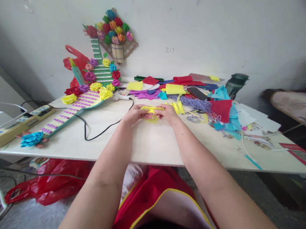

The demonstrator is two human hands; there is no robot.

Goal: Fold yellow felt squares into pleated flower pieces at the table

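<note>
Both hands meet over the middle of the pale table. My left hand and my right hand each pinch an end of a yellow strip of crepe paper, which is bunched and folded between them. Fingers of both hands are curled closed on the paper. More yellow scraps lie just right of my right hand.
A pile of coloured paper sheets and blue and red scraps fills the back right. A paper-flower craft leans on the wall at left. A glue gun with black cord, a power strip, and a dark jar stand around.
</note>
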